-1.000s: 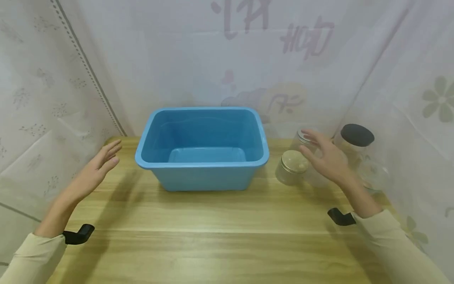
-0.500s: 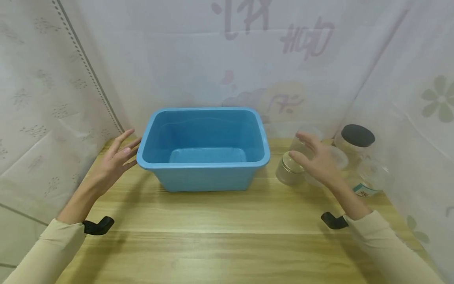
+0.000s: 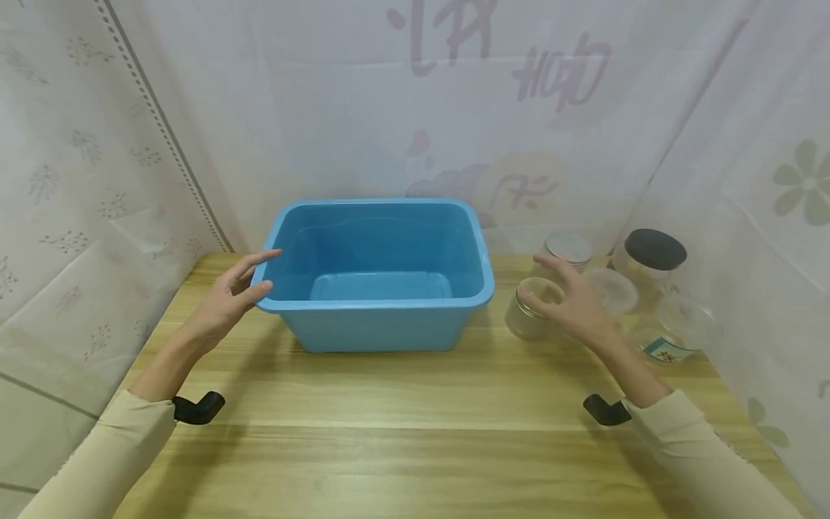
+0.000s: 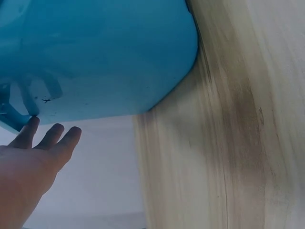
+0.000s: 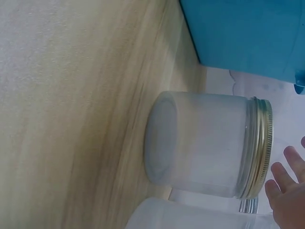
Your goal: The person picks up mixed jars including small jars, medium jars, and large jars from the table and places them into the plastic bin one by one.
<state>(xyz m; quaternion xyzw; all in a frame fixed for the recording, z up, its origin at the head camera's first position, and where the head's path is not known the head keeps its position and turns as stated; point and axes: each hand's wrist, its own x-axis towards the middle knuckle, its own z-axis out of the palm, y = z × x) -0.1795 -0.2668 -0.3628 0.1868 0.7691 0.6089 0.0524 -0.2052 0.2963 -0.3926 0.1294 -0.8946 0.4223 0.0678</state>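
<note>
Blue plastic tub (image 3: 372, 328) stands just left of the frame's centre on the desk (image 3: 389, 454), your left hand (image 3: 223, 303) at its left rim, fingers loosely spread, your right hand (image 3: 580, 306), fingers likewise spread, beside the gold-lidded jar (image 5: 209, 143) at centre right.

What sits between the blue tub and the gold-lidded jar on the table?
In the head view, only a bare strip of wooden tabletop shows between the blue tub and the gold-lidded jar.
</note>
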